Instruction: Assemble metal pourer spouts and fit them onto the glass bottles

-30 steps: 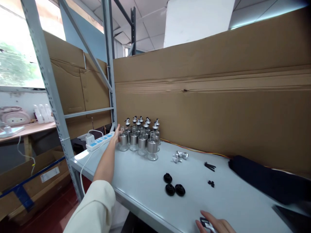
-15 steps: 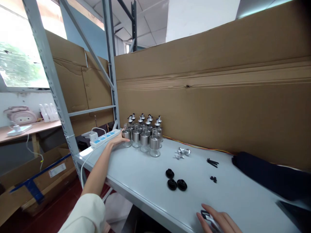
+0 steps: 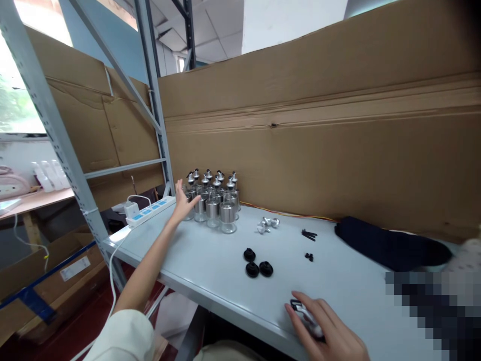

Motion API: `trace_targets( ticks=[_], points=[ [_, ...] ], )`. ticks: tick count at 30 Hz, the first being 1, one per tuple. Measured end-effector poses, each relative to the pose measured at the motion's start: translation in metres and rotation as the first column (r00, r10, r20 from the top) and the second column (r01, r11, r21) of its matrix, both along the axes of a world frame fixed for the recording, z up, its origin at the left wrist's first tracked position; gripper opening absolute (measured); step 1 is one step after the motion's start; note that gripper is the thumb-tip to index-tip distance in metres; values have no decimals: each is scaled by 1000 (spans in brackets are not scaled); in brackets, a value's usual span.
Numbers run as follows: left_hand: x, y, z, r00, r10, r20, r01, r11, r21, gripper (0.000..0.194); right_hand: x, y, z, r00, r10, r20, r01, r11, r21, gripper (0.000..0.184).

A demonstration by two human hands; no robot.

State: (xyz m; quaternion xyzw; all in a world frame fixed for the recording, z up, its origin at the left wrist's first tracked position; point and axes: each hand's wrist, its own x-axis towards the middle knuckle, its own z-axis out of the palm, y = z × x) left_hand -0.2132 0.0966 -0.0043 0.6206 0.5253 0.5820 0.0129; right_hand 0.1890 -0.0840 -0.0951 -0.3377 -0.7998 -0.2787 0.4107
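My left hand [image 3: 183, 204] is beside the leftmost front bottle, with its thumb and fingers spread; whether it touches the glass I cannot tell. Several glass bottles with silver metal bands [image 3: 227, 213] stand upright in a cluster there. The back ones carry silver tops with black spouts [image 3: 230, 182], while the front ones have bare necks. Low over the near edge of the table, my right hand [image 3: 328, 328] is closed around a silver bottle top with a black spout [image 3: 306, 316]; the fingers hide part of it.
Three black round caps [image 3: 252, 269] lie mid-table. Behind them are loose silver parts [image 3: 268, 224], black strips [image 3: 309, 234] and small black pieces [image 3: 308, 257]. Dark cloth [image 3: 376, 244] lies at right. A white power strip [image 3: 152, 210] sits by the shelf post [image 3: 158, 115]; cardboard [image 3: 300, 160] stands behind.
My left hand has come off the leftmost bottle, its fingers now raised and spread. My right hand shows further into view, still holding the bottle top. The view has shifted to the right.
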Motion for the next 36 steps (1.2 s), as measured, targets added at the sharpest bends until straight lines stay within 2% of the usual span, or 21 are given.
trace_targets(
  ticks=[2, 4, 6, 8, 13, 19, 23, 27, 30, 33, 36],
  points=[
    [36, -14, 2, 995, -35, -93, 41, 998, 55, 88, -6, -3, 4, 993, -9, -115, 0, 998, -71, 29],
    [70, -27, 3, 960, -51, -276, 82, 991, 102, 77, -12, -7, 9, 962, -27, -271, -27, 981, -192, 26],
    [95, -34, 4, 945, -90, -316, 122, 989, 84, 79, -16, -9, 14, 932, -32, -362, -59, 970, -237, 27],
    [109, -31, 6, 952, -132, -275, 143, 990, 18, 81, -19, -11, 17, 912, -33, -410, -78, 965, -250, 25],
    [116, -8, 3, 971, -193, -144, 177, 978, -114, 73, -21, -13, 20, 875, -82, -478, -112, 925, -363, 12],
    [119, -3, -5, 964, -199, -175, 186, 978, -91, 52, -19, -17, 24, 791, -143, -595, -156, 893, -422, 4],
    [125, -11, 4, 961, -182, -208, 183, 983, -16, 41, -18, -18, 26, 736, -173, -654, -198, 870, -452, 6],
    [143, -43, 23, 969, -163, -187, 197, 963, 182, 36, -20, -19, 26, 674, -210, -708, -230, 852, -471, 14],
    [166, -81, 36, 959, -264, -101, 282, 912, 298, 35, -20, -19, 27, 681, -194, -707, -250, 845, -473, 19],
    [190, -121, 38, 899, -434, -62, 437, 874, 214, 37, -18, -18, 29, 708, -180, -683, -266, 828, -494, 26],
    [211, -149, 28, 820, -572, 0, 571, 818, 74, 36, -16, -18, 30, 689, -216, -692, -274, 806, -525, 33]
  ],
)
